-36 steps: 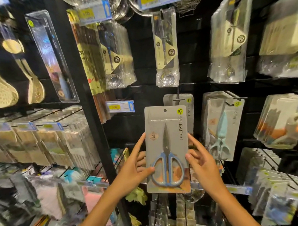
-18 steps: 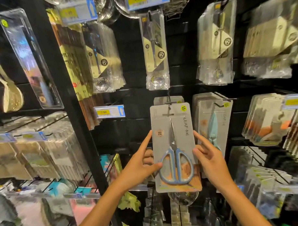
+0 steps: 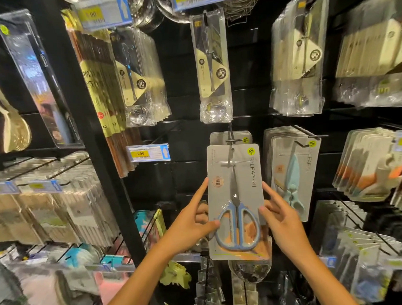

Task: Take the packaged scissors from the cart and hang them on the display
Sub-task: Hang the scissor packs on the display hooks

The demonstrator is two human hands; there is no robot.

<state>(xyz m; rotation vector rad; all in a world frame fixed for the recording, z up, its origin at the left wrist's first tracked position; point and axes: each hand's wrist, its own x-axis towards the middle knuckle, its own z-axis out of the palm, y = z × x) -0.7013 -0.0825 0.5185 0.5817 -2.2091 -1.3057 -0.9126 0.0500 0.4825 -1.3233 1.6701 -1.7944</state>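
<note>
Packaged scissors [image 3: 237, 196], blue-handled on a grey card, are held upright in front of the black display wall [image 3: 187, 171], just below a metal peg [image 3: 232, 137] that carries matching grey cards; whether the card's top hole is on the peg I cannot tell. Far left, gold slotted spoons [image 3: 11, 131] hang beside a long clear sleeve [image 3: 33, 73], then a black upright post [image 3: 80, 111], chopstick packs [image 3: 99, 87] and a yellow price tag [image 3: 148, 153]. The left hand [image 3: 190, 223] holds the card's left edge, thumb on the front near the blue handle, forefinger stretched up along the side. The right hand [image 3: 281, 220] pinches the right edge the same way, thumb on the front. Above hangs a bagged steel ladle [image 3: 213, 67]. Just right of the card hang mint-green shears [image 3: 291, 183] on their own peg, and further right stacks of packs with orange parts [image 3: 367, 169].
</note>
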